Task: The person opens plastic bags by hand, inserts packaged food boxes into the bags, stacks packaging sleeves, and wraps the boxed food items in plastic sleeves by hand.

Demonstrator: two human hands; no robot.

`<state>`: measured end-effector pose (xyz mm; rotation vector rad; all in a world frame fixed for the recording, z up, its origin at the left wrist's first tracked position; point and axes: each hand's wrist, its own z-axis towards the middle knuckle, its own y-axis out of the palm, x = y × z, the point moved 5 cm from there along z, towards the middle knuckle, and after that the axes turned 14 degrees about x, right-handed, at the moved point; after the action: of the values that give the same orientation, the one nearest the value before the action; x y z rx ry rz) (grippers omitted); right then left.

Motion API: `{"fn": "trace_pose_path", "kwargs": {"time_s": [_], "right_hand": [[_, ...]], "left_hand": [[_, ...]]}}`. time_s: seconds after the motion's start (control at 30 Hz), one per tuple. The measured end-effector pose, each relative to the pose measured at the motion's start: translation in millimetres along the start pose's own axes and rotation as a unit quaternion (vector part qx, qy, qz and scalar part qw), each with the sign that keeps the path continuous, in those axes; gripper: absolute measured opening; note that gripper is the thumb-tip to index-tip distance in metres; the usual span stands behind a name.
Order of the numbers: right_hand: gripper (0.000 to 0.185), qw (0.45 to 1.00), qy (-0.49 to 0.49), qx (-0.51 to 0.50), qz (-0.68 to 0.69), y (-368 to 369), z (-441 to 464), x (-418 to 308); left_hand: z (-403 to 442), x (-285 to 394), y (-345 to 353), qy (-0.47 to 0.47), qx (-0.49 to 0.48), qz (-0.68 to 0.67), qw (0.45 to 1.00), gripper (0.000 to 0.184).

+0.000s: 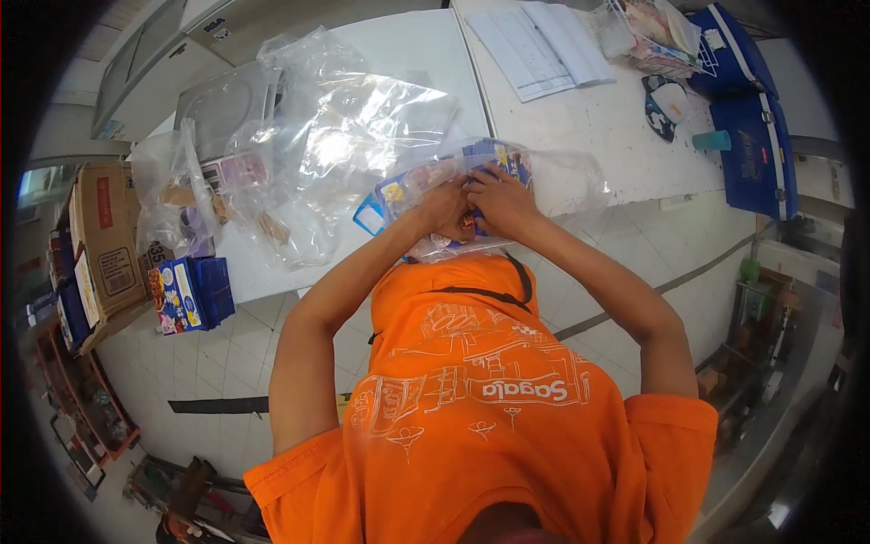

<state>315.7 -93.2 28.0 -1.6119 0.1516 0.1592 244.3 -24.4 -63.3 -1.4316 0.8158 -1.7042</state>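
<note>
Glare on clear plastic [349,136], bowed edges, black corners

- Bright orange T-shirt [489,462], lightly creased
- Loose short sleeves [666,422], the same orange
- White line print [462,363] of buildings across the front
- White "Sagala" lettering [526,391], upside down from here
- Thin black strap [524,283] towards the waist
- Left hand [442,210] and right hand [501,201] bare

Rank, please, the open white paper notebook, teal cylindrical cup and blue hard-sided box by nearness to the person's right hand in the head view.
1. Notebook, ahead of the right hand.
2. Cup, off to its right.
3. Box, right, beyond the cup.
</note>
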Motion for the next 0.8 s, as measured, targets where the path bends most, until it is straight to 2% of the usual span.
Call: {"fn": "trace_pose_path", "kwargs": {"time_s": [0.17,0.23,0.27,0.33,0.37,0.43,0.5,0.53,0.63,0.67,0.73,0.8], "right_hand": [[0.035,1.000,0.001,-0.017,0.000,6.3,2.0,-1.8],[0.037,0.998,-0.023,0.039,0.046,-2.3,0.3,-2.3],[0.038,0.995,-0.034,0.065,0.069,-8.0,-3.6,-2.4],[0.038,0.960,0.105,0.148,0.212,-19.2,-11.8,10.6],[0.039,0.925,0.173,0.187,0.281,-21.9,-16.4,19.4],[0.045,0.867,0.325,0.229,0.300,16.5,-36.6,48.0],[0.053,0.814,0.427,0.209,0.334,64.2,-60.1,77.0],[0.056,0.798,0.451,0.170,0.362,86.6,-68.7,92.4],[0.061,0.742,0.526,0.166,0.380,100.8,-79.1,105.6],[0.062,0.723,0.552,0.182,0.375,99.9,-82.3,107.0],[0.067,0.689,0.547,0.126,0.458,69.9,-76.1,100.1],[0.069,0.671,0.526,0.105,0.512,59.0,-71.0,96.3]], "left_hand": [[-1.7,2.3,-4.9,-0.027,-0.028,-0.014,0.999,0.077],[-3.9,1.8,-9.5,-0.036,-0.021,-0.033,0.999,0.080],[-3.5,3.6,-12.2,-0.053,-0.083,-0.049,0.994,0.084],[1.4,6.4,-23.2,-0.083,-0.205,-0.079,0.972,0.092],[1.8,5.8,-21.1,-0.074,-0.150,-0.068,0.984,0.097],[-5.3,7.0,-7.7,-0.052,-0.040,-0.041,0.997,0.107],[-10.1,11.3,-3.9,-0.080,-0.005,-0.053,0.995,0.113],[-11.2,13.0,-4.6,-0.093,0.012,-0.058,0.994,0.116],[-6.3,23.5,-10.2,-0.116,0.126,-0.224,0.959,0.120],[-6.0,26.6,-7.9,-0.161,0.110,-0.217,0.957,0.117],[-3.5,34.7,-11.1,-0.249,0.079,-0.202,0.944,0.113],[0.0,35.3,-16.1,-0.376,0.087,-0.361,0.849,0.108]]}}
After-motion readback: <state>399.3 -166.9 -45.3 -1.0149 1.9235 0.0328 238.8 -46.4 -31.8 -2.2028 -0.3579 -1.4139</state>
